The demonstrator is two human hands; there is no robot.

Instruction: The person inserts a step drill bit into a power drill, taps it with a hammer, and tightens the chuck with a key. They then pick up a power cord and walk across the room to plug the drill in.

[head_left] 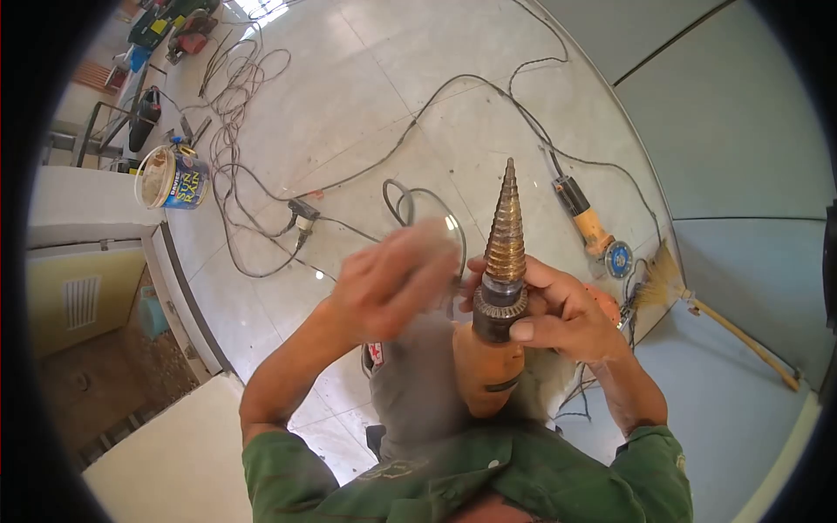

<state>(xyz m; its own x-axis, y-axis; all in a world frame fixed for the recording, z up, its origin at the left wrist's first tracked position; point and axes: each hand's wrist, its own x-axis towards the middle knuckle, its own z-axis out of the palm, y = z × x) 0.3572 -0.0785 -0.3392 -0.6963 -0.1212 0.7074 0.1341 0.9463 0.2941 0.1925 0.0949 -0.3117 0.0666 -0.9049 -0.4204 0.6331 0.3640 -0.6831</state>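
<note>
Firstly, at the left, the bucket [180,178] stands on the tiled floor [349,113], and the cable connector [303,218] lies right of it; nearer centre, my left hand [397,279] is raised beside the stepped cone bit [506,231], too motion-blurred for me to tell its finger opening or any held item. The bit is seated in the chuck [500,315] of the orange power tool [488,375], tip pointing away from me. My right hand [567,318] grips the chuck, thumb in front and fingers behind, while the angle grinder [590,223] lies farther right, left of the broom [741,331].
</note>
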